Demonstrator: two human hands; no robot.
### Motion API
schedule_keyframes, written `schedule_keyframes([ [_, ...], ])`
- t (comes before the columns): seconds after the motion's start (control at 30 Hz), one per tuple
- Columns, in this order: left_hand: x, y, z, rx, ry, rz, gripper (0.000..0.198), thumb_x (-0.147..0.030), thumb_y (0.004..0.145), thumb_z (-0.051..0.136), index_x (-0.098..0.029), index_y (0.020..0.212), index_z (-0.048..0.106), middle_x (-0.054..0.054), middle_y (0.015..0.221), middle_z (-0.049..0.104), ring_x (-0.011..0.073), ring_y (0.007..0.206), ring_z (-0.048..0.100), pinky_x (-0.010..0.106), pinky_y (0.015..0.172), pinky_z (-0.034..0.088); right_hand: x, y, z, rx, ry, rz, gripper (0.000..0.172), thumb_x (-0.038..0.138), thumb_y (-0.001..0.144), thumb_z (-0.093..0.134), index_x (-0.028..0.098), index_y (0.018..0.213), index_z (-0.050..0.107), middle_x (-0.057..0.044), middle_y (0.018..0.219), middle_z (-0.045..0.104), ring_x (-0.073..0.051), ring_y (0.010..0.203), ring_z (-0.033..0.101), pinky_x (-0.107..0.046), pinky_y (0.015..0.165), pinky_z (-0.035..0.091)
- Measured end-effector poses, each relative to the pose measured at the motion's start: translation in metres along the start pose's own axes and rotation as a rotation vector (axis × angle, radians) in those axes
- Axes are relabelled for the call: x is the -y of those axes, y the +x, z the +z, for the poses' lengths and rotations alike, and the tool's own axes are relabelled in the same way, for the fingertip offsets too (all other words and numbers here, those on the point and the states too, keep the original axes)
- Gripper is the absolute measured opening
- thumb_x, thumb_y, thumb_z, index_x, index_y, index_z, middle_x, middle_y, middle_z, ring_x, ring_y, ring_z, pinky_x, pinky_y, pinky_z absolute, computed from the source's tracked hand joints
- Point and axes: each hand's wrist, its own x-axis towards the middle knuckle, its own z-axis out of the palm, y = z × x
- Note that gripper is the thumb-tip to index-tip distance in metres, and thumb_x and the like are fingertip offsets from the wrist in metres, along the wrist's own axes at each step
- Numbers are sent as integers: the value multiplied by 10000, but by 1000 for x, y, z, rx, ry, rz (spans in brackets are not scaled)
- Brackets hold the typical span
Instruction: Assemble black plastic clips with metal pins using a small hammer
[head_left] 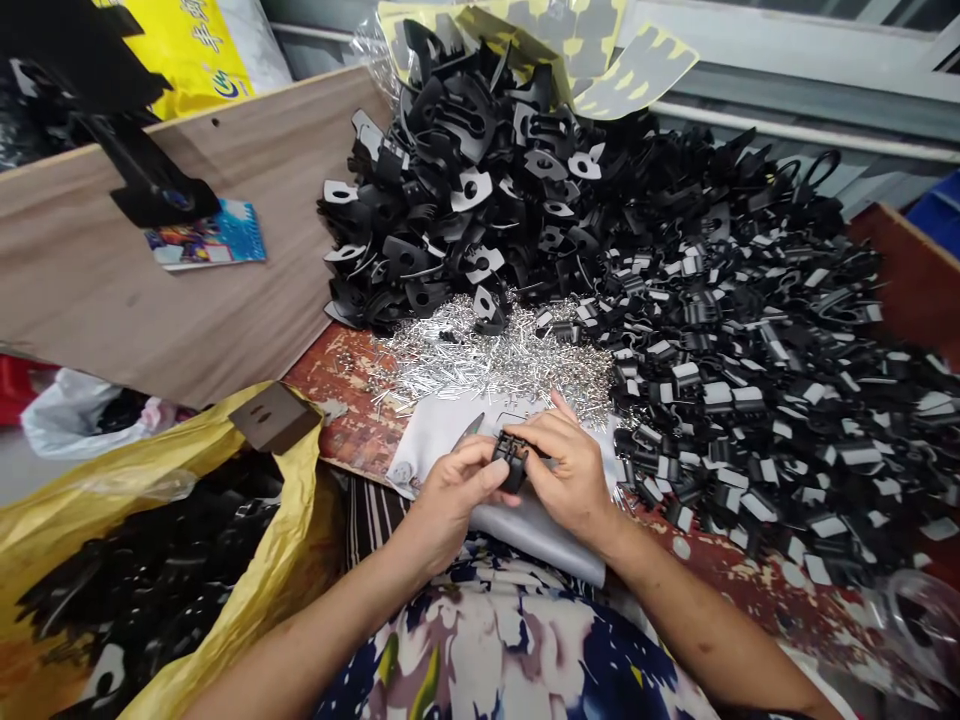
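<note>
A small black plastic clip piece (511,460) is held between both hands over the grey sheet (431,425). My left hand (454,495) pinches it from the left with thumb and fingers. From the other side, my right hand (574,470) closes on its upper right part, its little finger raised. What the right fingertips may hold besides the clip piece cannot be made out. A pointed metal blade (471,430) shows just behind the left fingers. Beyond the hands lies a heap of thin silver metal pins (480,365).
Large black plastic parts (465,120) are piled at the back, and smaller black and grey pieces (727,390) cover the right. A yellow sack (292,480) of black parts stands at lower left, a brown block (275,417) on its rim. A wooden board (247,150) bounds the left.
</note>
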Motion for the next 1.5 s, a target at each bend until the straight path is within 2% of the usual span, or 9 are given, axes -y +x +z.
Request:
schedule_keyframes([
  [0.37, -4, -9, -12, -8, 110, 38, 284, -453, 754, 852, -175, 799, 810, 76, 1076, 544, 176, 829, 586, 283, 636, 623, 16, -17, 7, 23, 43, -10, 416, 141, 937, 531, 367, 1234, 713, -13, 909, 739, -229, 868, 695, -667, 1175, 365],
  [0.5, -1, -11, -20, -44, 261, 74, 265, -439, 775, 826, -175, 788, 809, 123, 1294, 510, 242, 952, 611, 320, 654, 640, 19, -28, 15, 75, 208, 198, 290, 174, 938, 569, 290, 1144, 736, -19, 973, 769, -205, 898, 713, -581, 1134, 448],
  [0.6, -1, -13, -26, -58, 336, 92, 242, -420, 811, 791, -179, 810, 811, 136, 1456, 491, 290, 1041, 619, 312, 649, 615, 11, -22, 7, 240, 240, 221, 286, 209, 948, 592, 283, 1189, 726, -27, 1018, 774, -204, 936, 710, -532, 1091, 480],
  [0.73, -1, -14, -35, -111, 293, 46, 234, -403, 795, 803, -178, 860, 792, 91, 1106, 695, 161, 715, 610, 271, 633, 529, -19, 6, -15, 313, -153, 149, 288, 210, 980, 581, 308, 1208, 726, -31, 995, 765, -219, 918, 662, -547, 1056, 426],
  [0.87, 6, -16, -41, -167, 216, -27, 275, -409, 759, 840, -166, 845, 747, -4, 794, 644, 107, 587, 571, 245, 647, 470, -55, 26, -17, 277, -649, 75, 112, 214, 934, 654, 211, 903, 762, -95, 925, 701, -273, 946, 568, -455, 902, 404],
  [1.03, 9, -18, -40, -129, 178, -78, 319, -441, 740, 851, -164, 813, 711, -8, 780, 621, 123, 603, 593, 246, 614, 482, -73, 29, -17, 127, -495, -30, 140, 199, 954, 591, 205, 854, 688, -73, 955, 705, -239, 940, 594, -387, 862, 441],
  [1.17, 8, -16, -36, -110, 190, -75, 328, -453, 751, 837, -164, 803, 691, -18, 758, 600, 115, 573, 588, 236, 584, 476, -56, 27, -25, 49, -262, 29, 126, 235, 957, 618, 223, 841, 666, -20, 798, 684, -182, 750, 627, -335, 741, 505],
  [1.37, 15, -5, -27, -106, 321, -49, 428, -534, 770, 782, -178, 652, 577, -55, 579, 477, 102, 460, 502, 218, 469, 383, 6, 4, -18, 406, -167, -157, 263, 177, 1019, 506, 235, 1191, 697, -73, 1012, 721, -193, 890, 689, -331, 765, 587],
  [1.5, 17, -4, -26, -112, 389, -27, 455, -548, 745, 787, -177, 608, 561, -56, 565, 458, 93, 443, 450, 214, 434, 361, 22, -8, -18, 429, -93, -158, 355, 135, 1018, 473, 205, 1322, 643, -93, 1013, 727, -199, 871, 709, -337, 732, 618],
])
